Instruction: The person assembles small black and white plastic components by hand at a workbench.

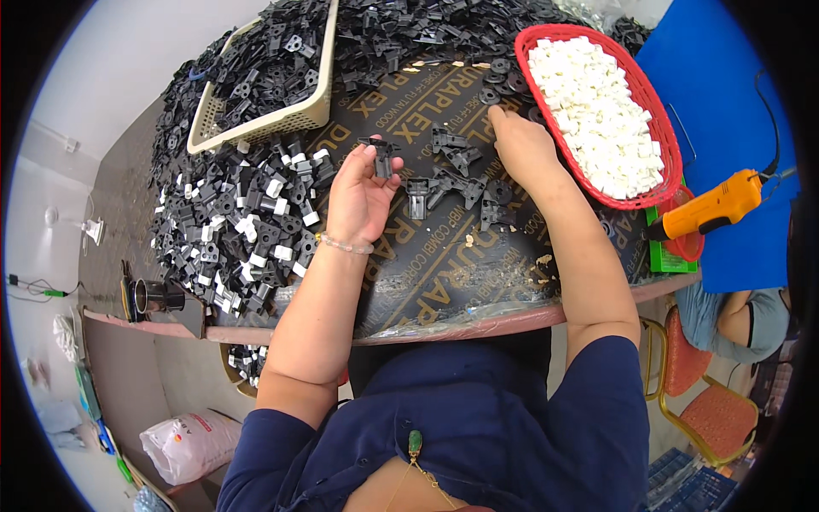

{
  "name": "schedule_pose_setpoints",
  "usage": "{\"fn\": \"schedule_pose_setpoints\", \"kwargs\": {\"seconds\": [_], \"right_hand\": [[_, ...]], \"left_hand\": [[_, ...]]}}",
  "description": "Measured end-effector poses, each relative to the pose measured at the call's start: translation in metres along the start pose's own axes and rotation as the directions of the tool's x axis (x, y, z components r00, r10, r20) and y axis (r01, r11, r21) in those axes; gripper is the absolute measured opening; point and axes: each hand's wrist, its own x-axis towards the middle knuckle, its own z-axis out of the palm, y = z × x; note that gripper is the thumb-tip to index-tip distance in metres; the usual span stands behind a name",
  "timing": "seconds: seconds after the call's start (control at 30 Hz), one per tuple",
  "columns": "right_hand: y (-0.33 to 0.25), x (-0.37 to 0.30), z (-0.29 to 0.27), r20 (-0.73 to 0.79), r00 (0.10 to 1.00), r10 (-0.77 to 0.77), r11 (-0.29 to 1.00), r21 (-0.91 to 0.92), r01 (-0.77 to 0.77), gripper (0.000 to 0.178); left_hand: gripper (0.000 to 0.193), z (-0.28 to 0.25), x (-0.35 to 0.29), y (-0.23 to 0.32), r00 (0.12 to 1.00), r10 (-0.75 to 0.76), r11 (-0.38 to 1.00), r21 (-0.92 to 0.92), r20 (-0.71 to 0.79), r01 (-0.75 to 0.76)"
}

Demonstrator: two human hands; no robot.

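My left hand (363, 192) holds a small black plastic bracket (381, 158) between thumb and fingers, above the dark tabletop (444, 264). My right hand (522, 145) rests palm down on the table further back, fingertips among black round discs (497, 81) beside the red basket (597, 192) of white plastic pieces (597, 111); whether it grips one is hidden. Several black brackets (452, 183) lie loose between the two hands.
A heap of black parts fitted with white pieces (239, 230) lies on the left. A beige basket (264, 124) of black parts stands behind it, with a big black pile (409, 30) beyond. An orange power tool (712, 205) lies at right near a green tray (670, 256). Another person (738, 316) sits at right.
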Motion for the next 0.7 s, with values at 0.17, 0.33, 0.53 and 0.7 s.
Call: {"fn": "schedule_pose_setpoints", "kwargs": {"seconds": [0.17,0.33,0.53,0.7], "right_hand": [[-0.008,0.04,-0.008,-0.059,0.998,0.005,1.0,-0.027,-0.007,0.018],[-0.016,0.125,0.009,-0.242,0.97,-0.021,0.999,0.043,0.032,0.022],[-0.093,0.188,0.022,-0.572,0.817,-0.077,0.791,0.464,0.399,0.032],[-0.194,0.214,-0.002,-0.497,0.749,-0.437,0.694,0.344,0.633,0.06]], "left_hand": [[0.022,-0.004,0.003,-0.003,0.998,-0.014,0.995,-0.098,-0.056,0.009],[0.024,-0.009,0.004,-0.006,0.994,-0.017,0.989,-0.149,-0.104,0.002],[0.019,-0.013,0.009,-0.012,0.986,-0.069,0.977,-0.21,-0.153,0.036],[0.019,-0.016,0.009,-0.018,0.98,-0.07,0.978,-0.208,-0.189,0.03]]}}
